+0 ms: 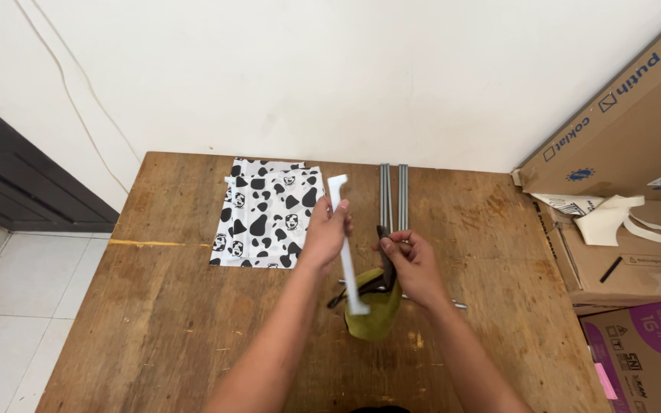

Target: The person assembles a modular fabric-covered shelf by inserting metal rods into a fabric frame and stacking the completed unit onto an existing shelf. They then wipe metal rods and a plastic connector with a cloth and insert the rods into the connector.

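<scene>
All positions are given relative to the wooden table [170, 321]. On its far left part lies a flat cow-print plastic bag [268, 213] (white with black patches), clear of both hands. Just right of the bag, above the table's middle, the left hand [325, 235] is closed around a white plastic bar [346, 243], grasping it near the upper end; the bar hangs tilted, its lower end over an olive-green pouch [373, 308] that rests on the table's near middle. What the pouch contains cannot be seen; a black strap [352, 292] crosses its mouth. The right hand [412, 264] pinches a dark slim piece [385, 256], held upright above the pouch. Behind the hands, several grey metal rods [393, 195] lie side by side toward the table's far edge. Beyond the table's right edge stand stacked cardboard boxes [621, 145], with a white cloth bag [610, 218] draped on one.
</scene>
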